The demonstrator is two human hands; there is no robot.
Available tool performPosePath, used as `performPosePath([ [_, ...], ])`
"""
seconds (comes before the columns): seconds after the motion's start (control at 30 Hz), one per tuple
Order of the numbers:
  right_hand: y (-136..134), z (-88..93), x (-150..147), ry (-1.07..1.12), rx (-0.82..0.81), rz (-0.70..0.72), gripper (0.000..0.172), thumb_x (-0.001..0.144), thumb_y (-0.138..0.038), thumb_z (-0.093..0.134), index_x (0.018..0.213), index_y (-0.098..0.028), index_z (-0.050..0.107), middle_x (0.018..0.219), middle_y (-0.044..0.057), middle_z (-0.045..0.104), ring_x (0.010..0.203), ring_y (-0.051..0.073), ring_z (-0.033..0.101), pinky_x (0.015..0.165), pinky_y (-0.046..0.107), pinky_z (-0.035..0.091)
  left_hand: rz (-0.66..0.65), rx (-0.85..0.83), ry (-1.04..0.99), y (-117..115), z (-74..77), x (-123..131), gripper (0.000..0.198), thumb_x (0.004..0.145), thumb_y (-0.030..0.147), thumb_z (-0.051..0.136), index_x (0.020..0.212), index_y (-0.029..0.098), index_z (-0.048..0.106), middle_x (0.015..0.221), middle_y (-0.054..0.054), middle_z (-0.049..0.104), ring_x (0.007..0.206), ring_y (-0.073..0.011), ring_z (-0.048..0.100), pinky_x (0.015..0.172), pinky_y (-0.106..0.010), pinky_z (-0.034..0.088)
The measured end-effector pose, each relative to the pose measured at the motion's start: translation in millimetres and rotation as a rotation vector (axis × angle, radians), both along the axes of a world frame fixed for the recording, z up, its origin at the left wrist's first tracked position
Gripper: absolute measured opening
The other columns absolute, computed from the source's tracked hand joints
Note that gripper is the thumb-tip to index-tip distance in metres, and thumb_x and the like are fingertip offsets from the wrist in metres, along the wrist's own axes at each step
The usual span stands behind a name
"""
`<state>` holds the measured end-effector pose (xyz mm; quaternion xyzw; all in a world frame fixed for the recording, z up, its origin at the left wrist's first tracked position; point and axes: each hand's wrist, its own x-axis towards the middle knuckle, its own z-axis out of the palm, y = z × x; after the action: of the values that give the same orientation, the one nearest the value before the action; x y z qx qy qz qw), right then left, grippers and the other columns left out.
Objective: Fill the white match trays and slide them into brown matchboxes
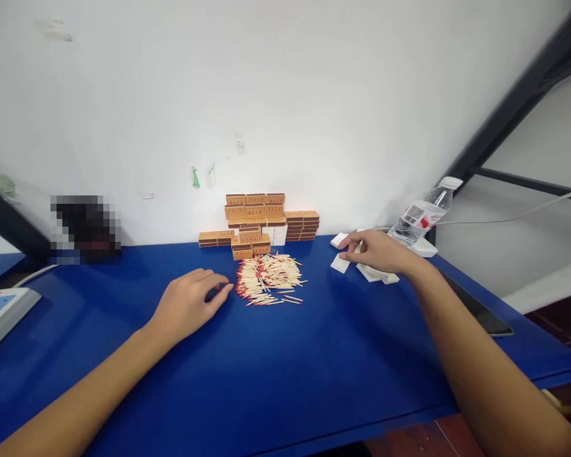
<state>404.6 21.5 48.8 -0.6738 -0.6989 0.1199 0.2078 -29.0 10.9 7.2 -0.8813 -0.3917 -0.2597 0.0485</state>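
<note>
My left hand [188, 301] rests on the blue table, empty, its thumb apart from the loosely bent fingers. Just beyond its fingertips lies a loose pile of red-tipped matches [271, 277]. On the right, my right hand [374, 249] reaches over small white pieces that look like matchbox trays. Its thumb tip is at one white tray [340, 263], and the fingertips are by another white tray [339, 240]. A gap shows between thumb and fingers. More white trays [372, 273] lie partly hidden under this hand. Behind the matches stand stacked orange-brown matchboxes [255, 211].
A clear plastic bottle [421, 212] leans at the back right, near the dark metal frame [499, 124]. A dark flat device [476, 308] lies partly behind my right forearm. At the left edge is a white power strip [9, 317]. A white wall rises behind the table [266, 381].
</note>
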Motion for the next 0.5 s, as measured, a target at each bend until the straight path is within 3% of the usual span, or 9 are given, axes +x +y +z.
performPosePath([
  [0.1,-0.3,-10.0,-1.7,-0.159,-0.106,0.055,0.042,0.075,-0.056,0.077,0.097,-0.020,0.076,0.094,0.008,0.077,0.079,0.023,0.069,0.069,0.032,0.049,-0.078,0.097,-0.010,-6.4,-0.6,2.9,0.023,0.104,0.033,0.058,0.097,0.019,0.075,0.085,-0.002,0.075,0.073,-0.0176,0.066,0.068,-0.031,0.050],
  [0.2,-1.6,-19.2,-9.8,-0.284,-0.134,0.025,0.038,0.077,-0.056,0.075,0.088,-0.019,0.071,0.092,0.010,0.076,0.082,0.026,0.069,0.068,0.034,0.048,-0.136,0.158,-0.032,-12.2,-0.3,8.0,0.020,0.104,0.030,0.060,0.096,0.019,0.074,0.084,-0.001,0.075,0.072,-0.0171,0.066,0.067,-0.031,0.051],
  [0.3,-12.2,-16.0,-26.6,-0.303,-0.119,0.022,0.042,0.079,-0.061,0.073,0.087,-0.020,0.068,0.090,0.010,0.075,0.082,0.026,0.068,0.068,0.034,0.047,-0.185,0.181,-0.057,-18.4,-1.5,13.4,0.015,0.102,0.027,0.063,0.098,0.018,0.073,0.082,-0.002,0.074,0.070,-0.0169,0.066,0.067,-0.031,0.052],
  [0.4,-36.0,-5.1,-64.3,-0.113,-0.078,0.130,0.050,0.083,-0.067,0.068,0.104,-0.021,0.068,0.096,0.008,0.076,0.081,0.023,0.068,0.068,0.032,0.048,-0.225,0.170,-0.087,-27.7,-2.4,19.9,0.016,0.099,0.030,0.067,0.107,0.017,0.072,0.080,-0.002,0.073,0.069,-0.0175,0.065,0.066,-0.032,0.054],
  [0.5,-65.1,-1.0,-119.2,-0.056,-0.100,0.250,0.046,0.084,-0.059,0.070,0.111,-0.021,0.065,0.091,0.006,0.075,0.076,0.022,0.067,0.065,0.032,0.044,-0.268,0.123,-0.106,-39.9,-3.1,27.4,0.035,0.094,0.040,0.074,0.117,0.015,0.069,0.085,-0.004,0.074,0.071,-0.0198,0.067,0.067,-0.035,0.057],
])
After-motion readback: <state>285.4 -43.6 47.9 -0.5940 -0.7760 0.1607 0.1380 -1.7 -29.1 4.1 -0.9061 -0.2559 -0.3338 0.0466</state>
